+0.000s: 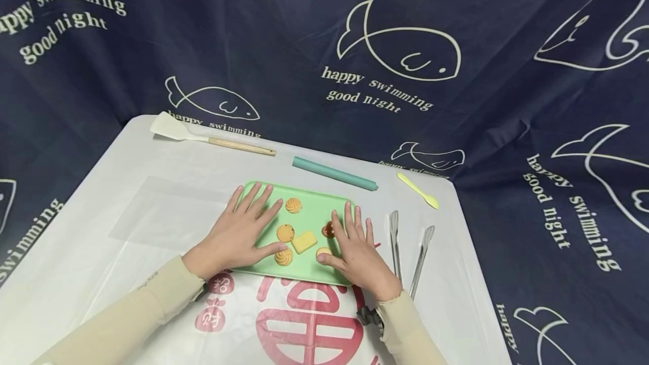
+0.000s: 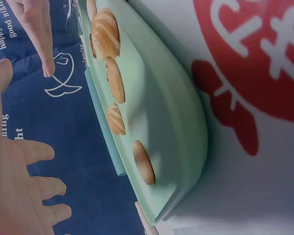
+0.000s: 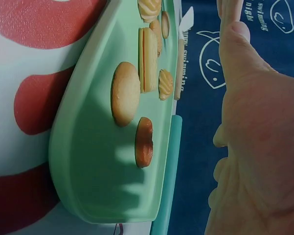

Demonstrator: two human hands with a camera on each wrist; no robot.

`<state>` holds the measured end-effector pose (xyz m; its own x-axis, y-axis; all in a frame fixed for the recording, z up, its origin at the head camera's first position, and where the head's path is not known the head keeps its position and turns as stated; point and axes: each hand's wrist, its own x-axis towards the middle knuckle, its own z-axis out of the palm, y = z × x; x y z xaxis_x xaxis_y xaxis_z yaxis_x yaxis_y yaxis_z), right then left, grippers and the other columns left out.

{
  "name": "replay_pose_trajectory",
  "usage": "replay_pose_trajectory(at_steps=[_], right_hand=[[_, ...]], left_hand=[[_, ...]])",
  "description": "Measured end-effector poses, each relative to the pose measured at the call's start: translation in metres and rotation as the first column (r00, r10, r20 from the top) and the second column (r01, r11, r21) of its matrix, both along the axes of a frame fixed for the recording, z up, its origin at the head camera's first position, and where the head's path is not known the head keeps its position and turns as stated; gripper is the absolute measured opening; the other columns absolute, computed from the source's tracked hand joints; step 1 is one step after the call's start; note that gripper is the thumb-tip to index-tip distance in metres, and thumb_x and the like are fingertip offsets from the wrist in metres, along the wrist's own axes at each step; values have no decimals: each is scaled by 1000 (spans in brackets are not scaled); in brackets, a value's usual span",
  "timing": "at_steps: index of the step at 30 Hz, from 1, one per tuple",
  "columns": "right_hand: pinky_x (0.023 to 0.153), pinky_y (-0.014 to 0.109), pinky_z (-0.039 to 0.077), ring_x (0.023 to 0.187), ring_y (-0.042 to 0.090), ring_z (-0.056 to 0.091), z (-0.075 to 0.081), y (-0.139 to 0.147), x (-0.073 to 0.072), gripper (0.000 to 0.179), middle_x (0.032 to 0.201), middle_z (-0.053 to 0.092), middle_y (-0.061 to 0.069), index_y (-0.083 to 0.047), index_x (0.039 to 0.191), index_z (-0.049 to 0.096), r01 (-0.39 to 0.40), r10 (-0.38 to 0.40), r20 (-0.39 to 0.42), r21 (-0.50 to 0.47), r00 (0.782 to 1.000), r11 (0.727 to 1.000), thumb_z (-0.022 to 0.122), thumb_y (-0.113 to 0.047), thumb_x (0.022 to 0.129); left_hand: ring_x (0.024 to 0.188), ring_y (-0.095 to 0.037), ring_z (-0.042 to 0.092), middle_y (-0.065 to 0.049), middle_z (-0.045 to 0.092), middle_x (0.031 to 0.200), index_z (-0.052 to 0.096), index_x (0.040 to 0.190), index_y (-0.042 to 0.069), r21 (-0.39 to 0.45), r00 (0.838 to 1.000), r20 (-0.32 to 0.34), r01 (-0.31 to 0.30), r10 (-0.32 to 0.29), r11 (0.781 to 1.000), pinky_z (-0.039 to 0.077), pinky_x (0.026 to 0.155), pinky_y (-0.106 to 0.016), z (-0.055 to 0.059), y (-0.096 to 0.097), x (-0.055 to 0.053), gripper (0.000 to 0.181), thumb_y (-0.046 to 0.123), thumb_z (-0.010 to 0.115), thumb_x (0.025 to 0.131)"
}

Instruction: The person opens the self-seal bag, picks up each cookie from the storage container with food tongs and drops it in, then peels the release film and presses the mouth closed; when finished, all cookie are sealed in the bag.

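Head view: gentle handling

Left hand (image 1: pixel 234 236), grip apart, hovers over a pale-green rectangular plastic tray (image 1: pixel 319 213) on the white counter (image 1: pixel 456 275); inside, a swirled golden round cookie (image 1: pixel 293 205) and yellow rectangular biscuit (image 1: pixel 305 242) seem light, brittle: pinch edges. Right hand (image 1: pixel 362 257) hovers, grip apart.

A teal rod (image 1: pixel 334 173), perhaps rolled, lies between spatula (image 1: pixel 215 141) and yellow spoon (image 1: pixel 418 190).

Long beige sleeves on both arms, pretty low-key tbh. The left sleeve (image 1: pixel 152 300) has tiny greyish lettering (image 1: pixel 148 280) near the cuff, too small to read. Right sleeve (image 1: pixel 412 331) matches. Chunky black wrist gadget (image 1: pixel 370 316) on the right, and a dark bit (image 1: pixel 199 292) peeks out under the left cuff.
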<state>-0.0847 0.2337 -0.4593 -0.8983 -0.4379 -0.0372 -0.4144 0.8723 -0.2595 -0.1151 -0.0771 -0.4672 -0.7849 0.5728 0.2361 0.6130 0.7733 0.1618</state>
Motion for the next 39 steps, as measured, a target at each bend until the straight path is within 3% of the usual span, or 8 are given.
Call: replay_pose_trajectory(at_steps=[10, 14, 17, 23, 27, 30, 36, 39], right_hand=[[117, 65, -1, 150, 45, -5, -2, -4, 3, 100, 166, -5, 23, -8, 162, 13, -18, 18, -9, 11, 1000, 1000, 55, -68, 94], [117, 65, -1, 151, 42, -5, -5, -7, 2, 97, 166, -3, 21, -9, 162, 15, -23, 24, 25, -38, 999, 999, 54, -67, 95], [117, 66, 4, 152, 40, 3, -10, -11, -1, 88, 166, 11, 19, -8, 160, 25, -38, 39, 11, -131, 999, 991, 55, -62, 98], [116, 60, 22, 140, 29, 43, -16, -35, -14, 59, 148, 53, 8, -6, 146, 54, -52, 39, -40, -383, 998, 922, 65, -41, 100], [105, 48, 45, 121, 21, 60, -16, -64, -20, 43, 129, 67, 4, -6, 133, 66, -8, 33, 38, -535, 999, 845, 73, -26, 97], [90, 38, 55, 104, 17, 65, -15, -90, -22, 37, 117, 71, 4, -6, 126, 70, 14, 64, 115, -578, 991, 816, 76, -23, 95], [72, 23, 55, 83, 6, 65, -5, -149, -31, 29, 101, 72, -8, -9, 117, 75, 45, 125, 260, -563, 958, 825, 77, -25, 94], [64, 21, 52, 75, 4, 62, -1, -178, -40, 25, 90, 68, -15, -11, 113, 77, 40, 119, 269, -521, 956, 852, 77, -26, 94]], left_hand=[[151, -42, 11, -20, 21, 164, 41, 156, 11, 17, 1000, -7, 2, -2, 1000, 3, 119, -61, -3, -5, 5, 96, 82, 39, 91], [146, -39, 28, -17, 37, 158, 49, 151, 10, 59, 1000, -24, 8, -7, 998, 11, 119, -61, -3, -9, 6, 85, 74, 45, 94], [136, -36, 45, -14, 53, 147, 59, 142, 10, 150, 999, -43, 10, -4, 989, 19, 118, -59, -3, -14, 8, 69, 61, 55, 97], [121, -35, 57, -11, 64, 131, 67, 130, 10, 294, 998, -23, -43, 52, 955, 35, 110, -56, -6, -36, 7, 48, 43, 66, 96], [115, -34, 60, -11, 65, 126, 68, 127, 9, 317, 996, 11, -89, 90, 944, 45, 99, -56, -12, -62, -1, 42, 36, 68, 96], [112, -35, 61, -11, 66, 123, 69, 124, 8, 307, 993, 54, -119, 108, 944, 48, 95, -56, -17, -87, -10, 36, 30, 71, 95], [112, -33, 61, -10, 66, 118, 72, 118, 7, 238, 977, 197, -128, 81, 963, 50, 94, -54, -25, -126, -20, 28, 21, 74, 94], [114, -34, 59, -11, 64, 122, 72, 120, 6, 190, 969, 238, -112, 64, 975, 49, 95, -54, -28, -136, -21, 34, 23, 78, 92]])
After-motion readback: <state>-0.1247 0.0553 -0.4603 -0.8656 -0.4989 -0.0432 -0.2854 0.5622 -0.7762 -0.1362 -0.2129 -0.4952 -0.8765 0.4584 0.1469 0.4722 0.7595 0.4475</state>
